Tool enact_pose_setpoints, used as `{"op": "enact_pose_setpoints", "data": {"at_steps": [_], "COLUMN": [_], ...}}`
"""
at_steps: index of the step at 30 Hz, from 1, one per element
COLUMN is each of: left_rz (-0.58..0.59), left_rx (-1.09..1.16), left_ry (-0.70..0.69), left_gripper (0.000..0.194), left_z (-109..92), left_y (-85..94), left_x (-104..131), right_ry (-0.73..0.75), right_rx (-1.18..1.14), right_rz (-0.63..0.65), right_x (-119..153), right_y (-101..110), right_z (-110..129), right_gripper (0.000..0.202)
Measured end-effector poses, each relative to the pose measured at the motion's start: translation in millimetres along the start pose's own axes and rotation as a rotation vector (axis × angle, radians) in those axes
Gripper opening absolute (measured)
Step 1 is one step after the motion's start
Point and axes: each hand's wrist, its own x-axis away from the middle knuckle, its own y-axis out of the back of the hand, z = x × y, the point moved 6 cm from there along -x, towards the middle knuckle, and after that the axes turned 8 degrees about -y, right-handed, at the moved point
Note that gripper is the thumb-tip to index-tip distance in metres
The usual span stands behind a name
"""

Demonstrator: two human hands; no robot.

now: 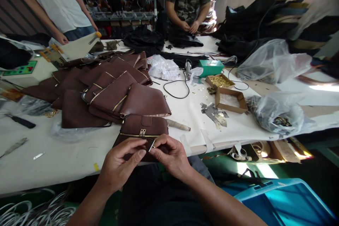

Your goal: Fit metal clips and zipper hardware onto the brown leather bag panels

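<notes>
Our right hand (172, 155) pinched a flat silvery metal piece (152, 145), unattached; our left hand (118, 164) gaped narrowly. The brown leather bag (157, 125) already had its brass-toothed zipper (130, 135).

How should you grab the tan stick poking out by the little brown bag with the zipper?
I'd wrap the fingers around the part of the stick that shows, coming from the right. Its right end sticks out free over the white table, while the bag seems to hide its left end. It looks long and narrow, so it should fit a hand nicely.
</notes>
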Motion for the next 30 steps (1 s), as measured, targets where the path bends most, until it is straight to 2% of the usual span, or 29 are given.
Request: {"op": "enact_pose_setpoints", "data": {"at_steps": [4, 7, 10, 12, 18, 25, 30], "left_rz": [0.002, 0.167, 0.337, 0.399, 0.473, 0.421, 0.388], "left_rx": [-0.496, -0.818, -0.982, -1.055, -1.162, -1.123, -1.085], "left_ry": [-0.146, -0.236, -0.234, -0.232, -0.244, -0.286, -0.227], "left_gripper": [0.036, 0.050, 0.056, 0.057, 0.049, 0.039, 0.027], "left_z": [25.1, 43.8, 56.7, 59.0, 59.1, 49.3, 38.7], "left_y": [10.3, -1.8, -15.3, -20.0, -18.9, -9.7, 2.3], "left_x": [-38.2, -69.5, -89.0, -95.5, -98.2, -80.4, -71.7], "right_ry": [-0.108, -0.131, -0.096, -0.079, -0.064, -0.030, -0.031], "right_rx": [0.084, 0.152, 0.228, 0.240, 0.261, 0.295, 0.292], "right_rz": [-0.099, -0.125, -0.079, -0.060, -0.075, -0.060, -0.041], "right_x": [-6.9, -11.7, -13.9, -14.0, -14.0, -11.9, -11.3], "right_y": [15.0, 18.8, 16.9, 16.5, 19.0, 20.7, 21.8], "right_z": [-31.1, -44.8, -48.3, -49.4, -52.5, -52.4, -55.3], "right_gripper": [0.019, 0.019, 0.016, 0.015, 0.012, 0.013, 0.016]}}
